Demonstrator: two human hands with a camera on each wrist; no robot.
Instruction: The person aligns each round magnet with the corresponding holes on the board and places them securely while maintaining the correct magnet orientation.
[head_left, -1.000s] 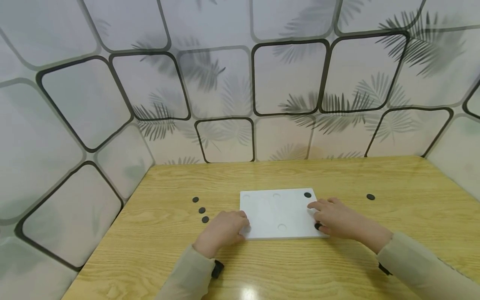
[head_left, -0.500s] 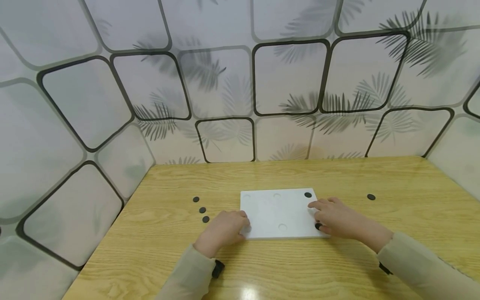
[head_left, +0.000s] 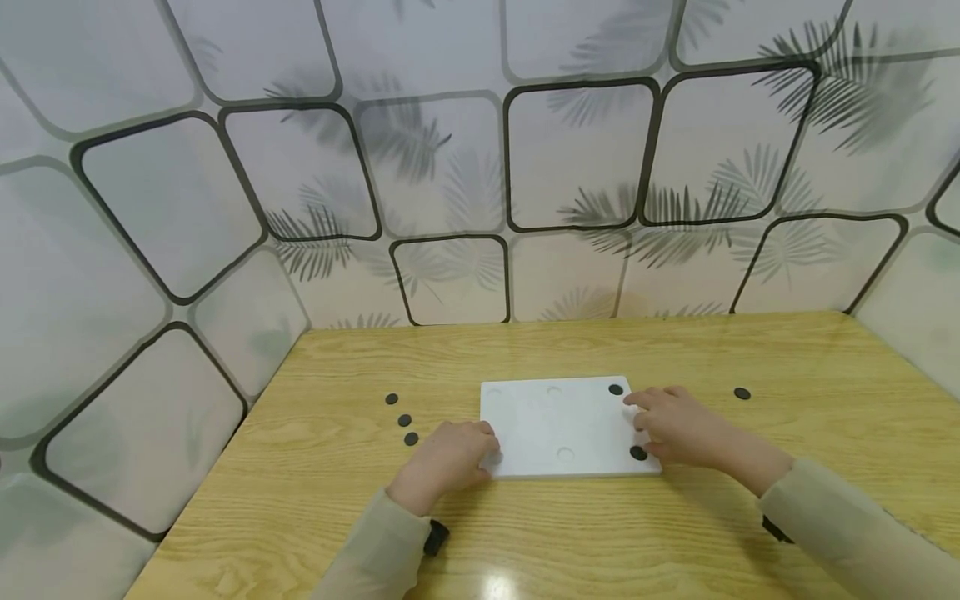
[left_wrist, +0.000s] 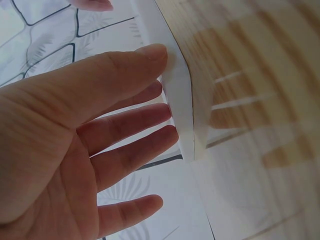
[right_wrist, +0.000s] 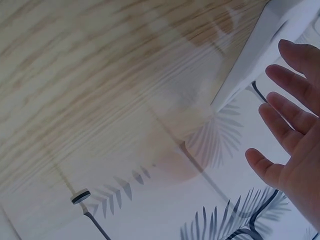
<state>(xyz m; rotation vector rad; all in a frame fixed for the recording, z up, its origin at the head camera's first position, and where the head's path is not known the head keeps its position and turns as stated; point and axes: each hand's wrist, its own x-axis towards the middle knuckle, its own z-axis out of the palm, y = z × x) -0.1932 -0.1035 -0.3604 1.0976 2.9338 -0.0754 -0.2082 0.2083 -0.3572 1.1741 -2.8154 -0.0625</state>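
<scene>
A white board (head_left: 558,425) with shallow round recesses lies flat on the table. Two black discs sit in its right-hand recesses, the far disc (head_left: 616,389) and the near disc (head_left: 638,452). My left hand (head_left: 452,458) holds the board's near left corner; in the left wrist view the thumb (left_wrist: 152,56) touches the board's edge (left_wrist: 181,95) and the fingers lie along its side. Beside the board's right edge, my right hand (head_left: 686,429) hovers with relaxed fingers and nothing in them. The left hand covers the near left recess.
To the left of the board, three loose black discs (head_left: 405,420) lie in a short row on the wooden table (head_left: 570,542). Another disc (head_left: 742,393) lies to the right, past my right hand. A patterned wall (head_left: 577,158) stands behind the table.
My right hand has lifted and shifted slightly right, off the near right disc, which now shows whole in its recess. The left hand and board have not moved.
</scene>
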